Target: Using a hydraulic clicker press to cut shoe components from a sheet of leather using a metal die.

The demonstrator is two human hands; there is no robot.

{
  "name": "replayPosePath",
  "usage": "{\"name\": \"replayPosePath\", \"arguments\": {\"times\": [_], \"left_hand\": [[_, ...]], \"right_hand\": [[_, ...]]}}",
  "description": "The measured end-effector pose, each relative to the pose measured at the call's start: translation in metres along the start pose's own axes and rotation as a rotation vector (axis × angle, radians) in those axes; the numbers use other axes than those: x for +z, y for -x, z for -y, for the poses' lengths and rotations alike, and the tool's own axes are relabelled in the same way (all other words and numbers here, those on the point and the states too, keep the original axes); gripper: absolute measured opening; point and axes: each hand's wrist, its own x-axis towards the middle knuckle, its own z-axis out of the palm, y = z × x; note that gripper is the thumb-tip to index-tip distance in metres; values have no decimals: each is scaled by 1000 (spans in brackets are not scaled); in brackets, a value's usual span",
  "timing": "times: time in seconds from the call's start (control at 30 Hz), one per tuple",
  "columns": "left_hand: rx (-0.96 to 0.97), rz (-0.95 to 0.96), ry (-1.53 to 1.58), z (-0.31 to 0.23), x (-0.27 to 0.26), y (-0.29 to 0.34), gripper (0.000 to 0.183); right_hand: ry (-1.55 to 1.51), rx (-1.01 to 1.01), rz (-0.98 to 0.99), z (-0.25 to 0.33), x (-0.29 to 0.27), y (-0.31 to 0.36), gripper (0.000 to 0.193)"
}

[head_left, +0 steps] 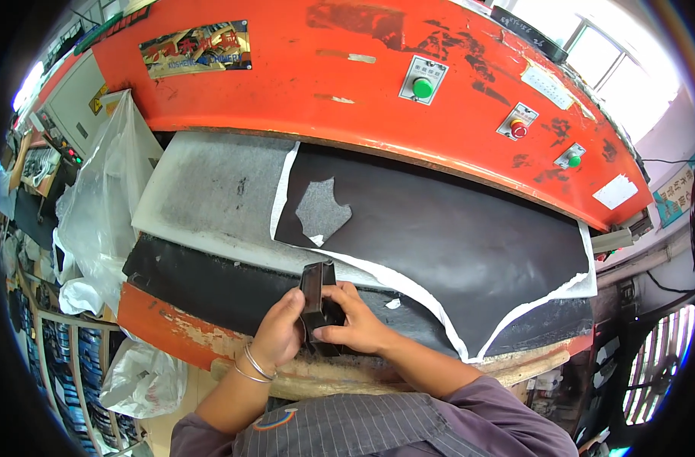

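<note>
Between both hands, over the near edge of the press bed, a dark steel cutting die (313, 288) stands on its side. My left hand (280, 332) is closed on its left side, with bracelets at the wrist. From the right, my right hand (355, 320) grips it, thumb across the near part and fingers over the far part. Beyond the die lies a dark brown leather-like sheet (439, 228) with a white torn edge. On that sheet's left part rests an irregular grey cut piece (324, 210), fuzzy side up.
The orange press beam (286, 84) spans the far side, bearing green buttons (422, 87) and a red button (519, 129). A whitish cutting pad (210, 183) lies under the sheet. Plastic bags (104, 183) hang at left; a rack (70, 365) stands below them.
</note>
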Motion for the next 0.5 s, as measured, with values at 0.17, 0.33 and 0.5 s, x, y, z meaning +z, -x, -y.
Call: {"name": "replayPosePath", "arguments": {"times": [0.17,0.33,0.5], "left_hand": [[-64,23,13,8,-25,-1,27],[190,-177,-279,22,-46,-5,15],[337,-508,-1390,-55,-104,13,34]], "right_hand": [[56,-1,105,-12,-4,5,68],[103,-58,5,-1,-11,6,63],[528,264,-405,33,-84,-40,63]]}}
